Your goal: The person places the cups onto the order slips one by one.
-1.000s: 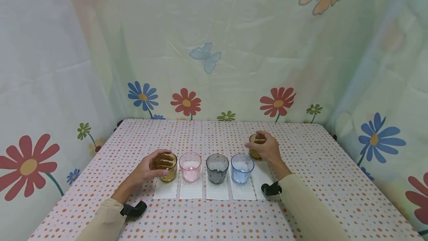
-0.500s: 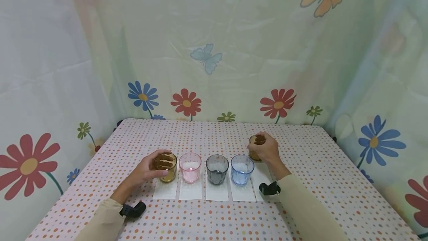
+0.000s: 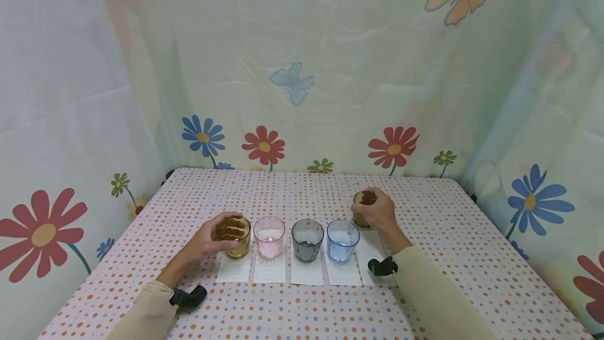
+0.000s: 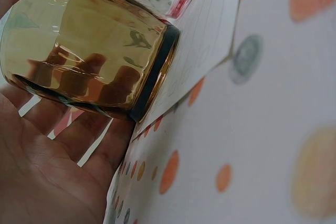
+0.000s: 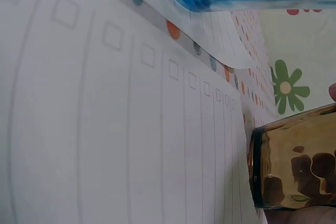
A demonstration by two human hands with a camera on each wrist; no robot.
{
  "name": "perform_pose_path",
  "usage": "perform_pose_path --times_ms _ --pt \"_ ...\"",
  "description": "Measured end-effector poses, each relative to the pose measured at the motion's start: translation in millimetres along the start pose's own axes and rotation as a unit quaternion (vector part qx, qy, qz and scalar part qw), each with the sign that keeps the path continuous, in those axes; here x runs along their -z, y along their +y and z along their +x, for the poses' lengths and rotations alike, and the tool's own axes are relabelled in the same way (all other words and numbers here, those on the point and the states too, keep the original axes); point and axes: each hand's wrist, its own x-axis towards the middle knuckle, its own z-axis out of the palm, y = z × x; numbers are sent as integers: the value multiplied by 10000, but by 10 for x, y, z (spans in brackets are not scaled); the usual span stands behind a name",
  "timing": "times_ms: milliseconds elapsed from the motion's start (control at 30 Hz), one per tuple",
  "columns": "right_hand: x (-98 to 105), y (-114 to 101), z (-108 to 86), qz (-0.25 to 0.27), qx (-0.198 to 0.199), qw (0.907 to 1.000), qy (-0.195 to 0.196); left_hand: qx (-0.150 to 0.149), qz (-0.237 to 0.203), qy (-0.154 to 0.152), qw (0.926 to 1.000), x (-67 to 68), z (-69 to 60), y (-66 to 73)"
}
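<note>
My left hand (image 3: pixel 204 241) holds a yellow-amber glass tumbler (image 3: pixel 242 248) at the left end of a row, fingers behind it and thumb in front. In the left wrist view that tumbler (image 4: pixel 100 35) stands upright on lined paper, fingers showing dark through its wall. Farther back on the right, my right hand (image 3: pixel 383 215) grips a brown-amber tumbler (image 3: pixel 360 220) near its rim. The right wrist view shows this tumbler (image 5: pixel 294 163) just past the paper's far edge. Between the hands stand a pink tumbler (image 3: pixel 269 249), a grey tumbler (image 3: pixel 307 250) and a blue tumbler (image 3: pixel 342 252).
Several lined paper slips (image 3: pixel 306 275) lie side by side under and in front of the row. The rightmost slip (image 5: pixel 105 129) has printed checkboxes. A dotted cloth (image 3: pixel 264 308) covers the table, and flowered curtains (image 3: pixel 226 41) hang around its back and sides.
The right hand's thumb and fingers have drawn in slightly around the brown-amber tumbler. The left hand and the tumblers stay in place; the head view has shifted a little.
</note>
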Motion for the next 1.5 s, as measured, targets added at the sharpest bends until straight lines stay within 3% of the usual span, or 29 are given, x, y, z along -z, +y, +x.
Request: perform_pose_path --times_ms 500,1500 --pt "93 12 39 27 152 9998 -155 88 108 48 9999 -11 17 9" --pt "393 -163 -168 97 444 9975 -540 90 53 43 9999 -17 -6 9"
